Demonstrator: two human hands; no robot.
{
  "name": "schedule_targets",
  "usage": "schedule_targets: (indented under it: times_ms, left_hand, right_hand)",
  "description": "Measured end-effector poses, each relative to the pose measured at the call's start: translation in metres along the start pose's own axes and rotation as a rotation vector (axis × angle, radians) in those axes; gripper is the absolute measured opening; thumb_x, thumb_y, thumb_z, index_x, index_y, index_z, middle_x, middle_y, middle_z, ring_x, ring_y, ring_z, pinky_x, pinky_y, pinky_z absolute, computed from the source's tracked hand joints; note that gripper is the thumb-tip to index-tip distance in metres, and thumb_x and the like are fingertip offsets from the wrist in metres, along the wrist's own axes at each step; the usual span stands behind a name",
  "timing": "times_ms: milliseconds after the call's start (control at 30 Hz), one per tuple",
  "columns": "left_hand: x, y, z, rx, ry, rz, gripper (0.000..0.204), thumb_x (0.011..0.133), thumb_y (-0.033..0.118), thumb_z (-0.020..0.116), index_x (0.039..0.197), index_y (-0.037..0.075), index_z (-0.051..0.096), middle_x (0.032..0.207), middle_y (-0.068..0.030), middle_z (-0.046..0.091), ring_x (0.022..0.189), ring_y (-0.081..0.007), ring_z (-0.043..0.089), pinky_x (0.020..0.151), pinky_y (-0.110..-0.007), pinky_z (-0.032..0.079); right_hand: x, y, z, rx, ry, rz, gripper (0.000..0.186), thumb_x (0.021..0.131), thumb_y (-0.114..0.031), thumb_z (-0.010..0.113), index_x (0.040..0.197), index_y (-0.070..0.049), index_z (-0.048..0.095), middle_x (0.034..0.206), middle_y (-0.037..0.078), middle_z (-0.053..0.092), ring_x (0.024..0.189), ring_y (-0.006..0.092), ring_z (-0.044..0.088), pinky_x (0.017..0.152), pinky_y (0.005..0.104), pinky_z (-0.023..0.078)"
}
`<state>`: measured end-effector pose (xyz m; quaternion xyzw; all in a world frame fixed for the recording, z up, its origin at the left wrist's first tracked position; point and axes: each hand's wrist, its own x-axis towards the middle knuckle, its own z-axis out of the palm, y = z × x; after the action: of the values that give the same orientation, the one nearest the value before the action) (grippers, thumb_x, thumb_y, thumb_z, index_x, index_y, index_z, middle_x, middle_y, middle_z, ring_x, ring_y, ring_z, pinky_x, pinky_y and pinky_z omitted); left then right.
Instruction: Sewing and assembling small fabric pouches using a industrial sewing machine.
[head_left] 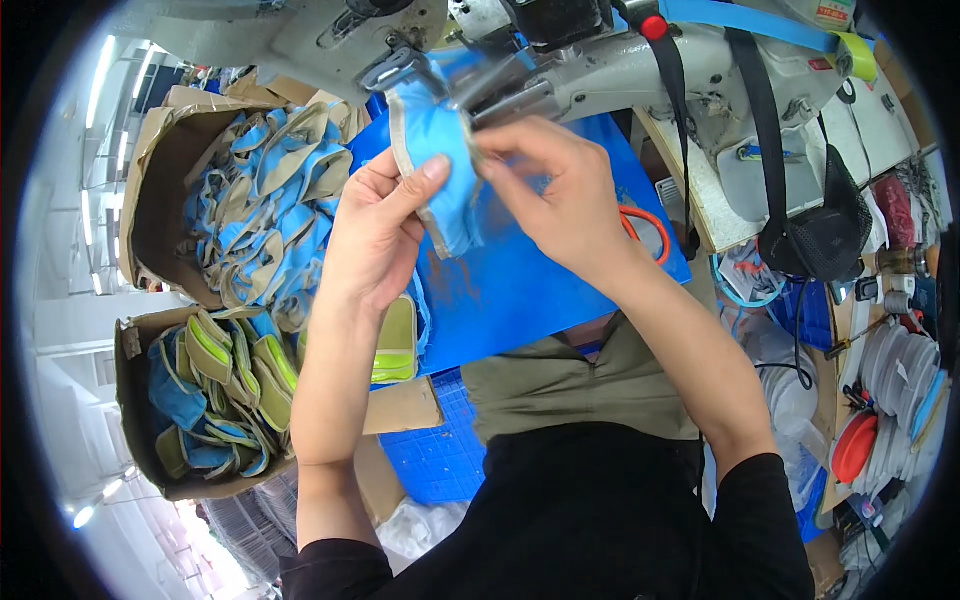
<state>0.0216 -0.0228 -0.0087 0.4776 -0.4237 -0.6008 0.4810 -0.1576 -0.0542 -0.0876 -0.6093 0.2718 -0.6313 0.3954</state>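
In front of the sewing machine (625,88), a light blue fabric piece (438,135) with tan edging hangs between my hands. My left hand (375,225) is closed on its left side, the thumb lying flat over the blue face. At the opposite edge, my right hand (565,190) pinches the tan border between thumb and fingers. The upper end of the piece reaches up to the metal parts of the machine; blur there hides whether it is caught in them. Below lies the blue work surface (510,305).
To the left, one cardboard box (150,200) is heaped with blue and tan fabric strips; a nearer box (140,420) contains green and blue sewn pieces. Orange-handled scissors (665,245) lie right of my hands. A black strap (765,130) hangs beside the machine. Thread cones (890,370) stand far right.
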Motion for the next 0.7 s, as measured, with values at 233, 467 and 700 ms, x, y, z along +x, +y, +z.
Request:
schedule_targets:
  times_ms: [233, 467, 700]
  left_hand:
    - [-0.003, -0.004, 0.001, -0.014, 0.003, -0.004, 0.032, 0.095, 0.011, 0.077, 0.124, 0.002, 0.069, 0.108, -0.0071, 0.077, 0.094, -0.0118, 0.072, 0.086, -0.028, 0.058]
    - [-0.003, -0.016, -0.002, 0.399, 0.078, 0.25, 0.024, 0.089, 0.005, 0.082, 0.112, 0.001, 0.076, 0.1, -0.0032, 0.077, 0.087, -0.0069, 0.069, 0.081, -0.024, 0.055]
    - [0.0, -0.027, -0.002, 0.521, 0.107, 0.392, 0.026, 0.088, -0.001, 0.08, 0.113, 0.0, 0.076, 0.101, -0.0028, 0.077, 0.089, -0.0064, 0.069, 0.08, -0.024, 0.056]
  right_hand:
    - [0.0, -0.003, -0.002, 0.042, -0.022, 0.022, 0.018, 0.093, -0.003, 0.069, 0.109, -0.001, 0.075, 0.101, 0.014, 0.074, 0.087, 0.0256, 0.075, 0.074, 0.0329, 0.06]
    - [-0.002, -0.001, -0.003, 0.155, -0.061, 0.131, 0.017, 0.095, -0.006, 0.069, 0.11, -0.001, 0.075, 0.103, 0.011, 0.077, 0.091, 0.0198, 0.075, 0.078, 0.0334, 0.06]
    - [-0.002, 0.0, -0.001, 0.154, -0.041, 0.174, 0.017, 0.093, -0.009, 0.075, 0.108, -0.002, 0.077, 0.099, 0.008, 0.077, 0.089, 0.0148, 0.073, 0.073, 0.0305, 0.056]
